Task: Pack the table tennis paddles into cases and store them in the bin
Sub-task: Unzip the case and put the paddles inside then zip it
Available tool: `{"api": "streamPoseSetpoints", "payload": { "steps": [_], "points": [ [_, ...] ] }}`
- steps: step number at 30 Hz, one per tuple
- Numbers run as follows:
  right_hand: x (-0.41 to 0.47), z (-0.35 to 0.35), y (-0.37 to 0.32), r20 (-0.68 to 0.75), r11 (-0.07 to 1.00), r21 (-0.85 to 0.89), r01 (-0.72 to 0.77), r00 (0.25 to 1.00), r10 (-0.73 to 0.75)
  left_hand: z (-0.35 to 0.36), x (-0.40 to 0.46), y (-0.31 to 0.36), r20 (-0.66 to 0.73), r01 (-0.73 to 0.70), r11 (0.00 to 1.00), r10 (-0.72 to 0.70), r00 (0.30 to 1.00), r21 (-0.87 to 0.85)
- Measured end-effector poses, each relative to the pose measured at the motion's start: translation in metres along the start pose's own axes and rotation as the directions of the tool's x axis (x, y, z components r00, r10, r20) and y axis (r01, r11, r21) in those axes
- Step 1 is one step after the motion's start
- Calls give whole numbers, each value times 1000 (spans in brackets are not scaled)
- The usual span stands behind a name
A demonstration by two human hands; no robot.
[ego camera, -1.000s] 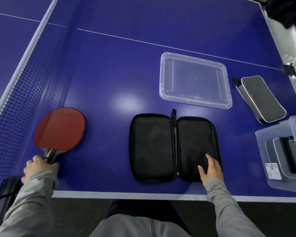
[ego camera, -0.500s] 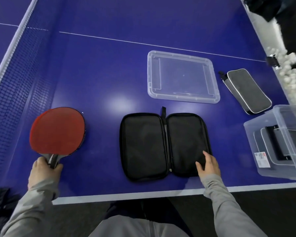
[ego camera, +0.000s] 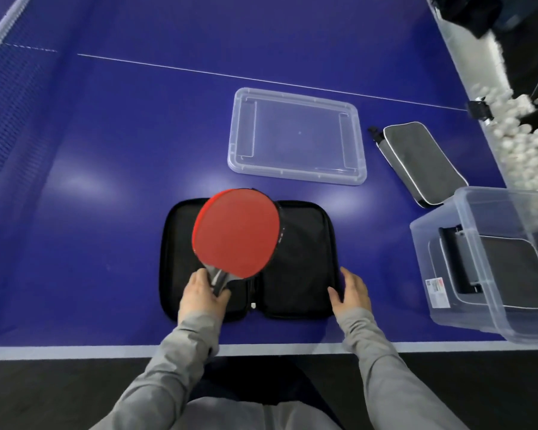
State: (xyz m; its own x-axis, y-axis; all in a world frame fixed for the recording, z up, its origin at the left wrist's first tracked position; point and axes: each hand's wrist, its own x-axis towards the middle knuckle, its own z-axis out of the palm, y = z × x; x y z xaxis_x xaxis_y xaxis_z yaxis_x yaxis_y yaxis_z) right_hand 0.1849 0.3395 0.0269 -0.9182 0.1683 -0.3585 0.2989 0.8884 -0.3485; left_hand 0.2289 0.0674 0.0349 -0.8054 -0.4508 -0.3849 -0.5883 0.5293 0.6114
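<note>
paddle [ego camera: 235, 232] first, red face up, carried low over the open black case [ego camera: 302, 259] near the table's front edge, its blade covering the hinge and most of the left half. whether it touches the lining or hangs just above, i can't tell. the left hand [ego camera: 199, 294] has its fingers wrapped round the handle, firmly clamped. the right hand [ego camera: 351, 291] lies with relaxed, straight fingers on the case's right edge, steadying it, holding nothing.

so this one is mid-pack: the paddle is not yet seated in a half, and the case is still to be folded, zipped and stored.

further right, the clear bin [ego camera: 491, 212] stands at the table's corner with what looks like at least one closed case already inside, so part of the job reads as done. just behind the bin, a grey case [ego camera: 423, 161] lies closed on the table, outside the bin; whether it is filled i can't say. beyond the black case, the bin's clear lid [ego camera: 297, 136] lies flat, off, waiting.
</note>
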Motion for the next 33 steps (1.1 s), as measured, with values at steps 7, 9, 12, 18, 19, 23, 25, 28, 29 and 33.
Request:
{"api": "streamPoseSetpoints", "payload": {
  "steps": [7, 9, 12, 18, 19, 23, 25, 28, 29, 33],
  "points": [
    [20, -5, 25, 72, 997, 20, 77, 994, -79, 82, -24, 48, 95, 87, 995, -91, 991, 43],
    [24, -5, 30, 88, 996, 5, 90, 992, -90, 98, -28, 60, 106, 135, 990, -140, 985, 51],
    [28, -3, 36, 132, 996, 12, 84, 988, -85, 118, -30, 74, 105, 194, 979, -199, 974, 57],
    [33, 3, 41, 214, 995, 75, 61, 974, -75, 142, -32, 93, 66, 259, 964, -263, 963, 58],
    [33, 3, 41, 221, 995, 76, 58, 972, -74, 145, -32, 96, 58, 276, 960, -279, 959, 52],
    [33, 6, 42, 232, 995, 71, 67, 969, -82, 152, -30, 107, 48, 335, 942, -336, 941, 35],
    [34, 7, 42, 236, 995, 65, 70, 968, -84, 154, -27, 111, 48, 359, 933, -360, 932, 28],
    [35, 6, 42, 240, 996, 66, 65, 968, -79, 155, -28, 115, 26, 411, 911, -411, 911, -13],
    [35, 6, 42, 241, 996, 64, 61, 968, -75, 155, -30, 117, 10, 424, 905, -424, 906, -36],
    [34, 7, 42, 234, 997, 63, 44, 970, -58, 154, -34, 118, -62, 392, 911, -402, 914, -123]
  ]
}}
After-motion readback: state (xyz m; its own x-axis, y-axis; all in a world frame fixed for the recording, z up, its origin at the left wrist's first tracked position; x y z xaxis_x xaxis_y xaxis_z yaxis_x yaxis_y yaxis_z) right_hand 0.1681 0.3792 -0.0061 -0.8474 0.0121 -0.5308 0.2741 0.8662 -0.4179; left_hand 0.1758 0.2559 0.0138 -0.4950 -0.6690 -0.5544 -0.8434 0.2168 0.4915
